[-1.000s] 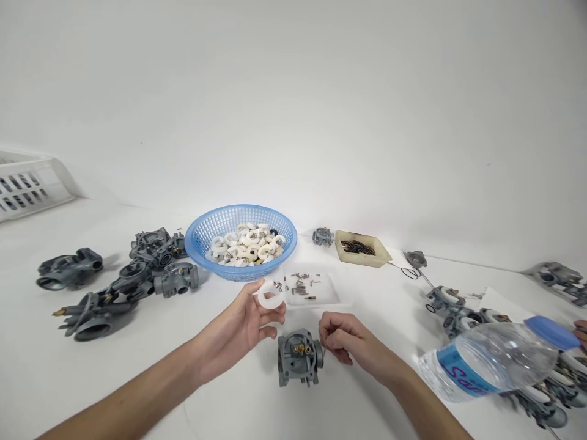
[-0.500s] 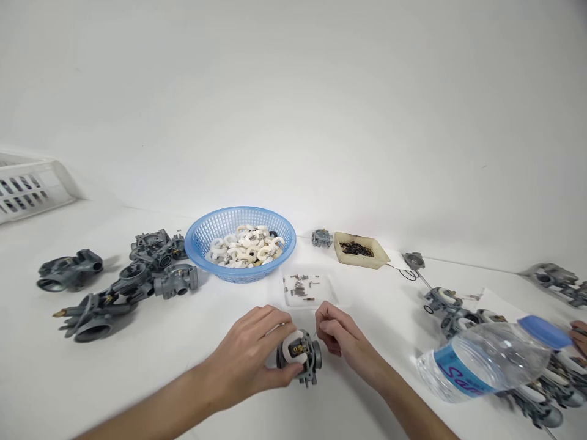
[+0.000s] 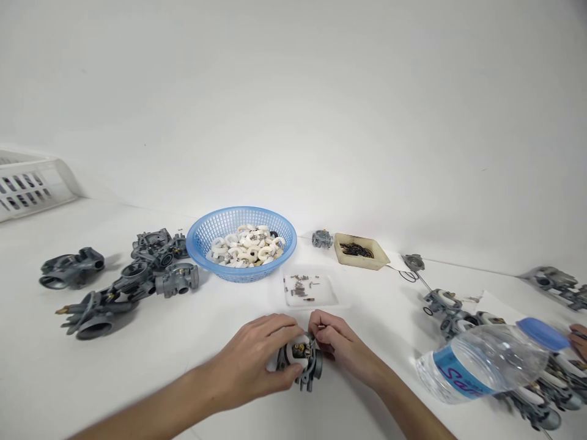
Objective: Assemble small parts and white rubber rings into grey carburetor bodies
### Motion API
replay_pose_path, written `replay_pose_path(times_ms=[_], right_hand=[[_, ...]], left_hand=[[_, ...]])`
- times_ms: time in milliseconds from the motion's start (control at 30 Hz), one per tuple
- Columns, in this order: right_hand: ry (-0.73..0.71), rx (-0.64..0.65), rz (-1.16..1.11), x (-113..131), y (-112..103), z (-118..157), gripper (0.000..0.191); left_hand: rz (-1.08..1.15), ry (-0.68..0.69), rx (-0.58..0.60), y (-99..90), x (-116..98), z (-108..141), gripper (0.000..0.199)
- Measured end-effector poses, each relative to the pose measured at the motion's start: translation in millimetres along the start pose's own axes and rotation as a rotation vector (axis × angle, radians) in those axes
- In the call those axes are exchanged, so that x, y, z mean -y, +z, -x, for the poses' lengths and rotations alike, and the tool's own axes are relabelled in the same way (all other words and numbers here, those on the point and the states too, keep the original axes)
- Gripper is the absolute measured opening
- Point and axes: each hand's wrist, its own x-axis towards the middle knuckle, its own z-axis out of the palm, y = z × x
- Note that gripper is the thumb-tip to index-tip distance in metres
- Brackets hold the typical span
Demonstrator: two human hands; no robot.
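Observation:
Low in the middle of the view, my left hand is closed around a grey metal carburetor. A white plastic float sits in its open, upward-facing side, and brass parts show inside. The fingers and thumb of my left hand cover part of the float and body. My right hand pinches what looks like a thin pin at the carburetor's upper right edge; the fingertips mostly hide it. Just beyond my hands lies a shallow white tray with small springs and brass pieces.
A blue basket of white floats stands behind. Several carburetors lie at left, more at right around a plastic bottle. A tan tray holds black rings. Another person's hand shows at the right edge.
My right hand has moved left and slightly down, from beside the carburetor onto its edge. My left hand keeps its hold on the carburetor.

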Motion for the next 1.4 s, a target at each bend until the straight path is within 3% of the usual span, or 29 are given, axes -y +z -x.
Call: replay_pose_path(times_ms=[500,867,1400], right_hand=[[0.036,0.023,-0.056,4,-4,1,0.014],[0.062,0.000,-0.006,-10,-8,-4,0.008],[0.028,0.009,0.082,-14,-12,-4,0.007]], left_hand=[[-0.048,0.064,0.067,-2.3,1,1,0.042],[-0.096,0.039,0.108,-3.2,0,3,0.044],[-0.121,0.067,0.090,-5.8,-2,2,0.041]])
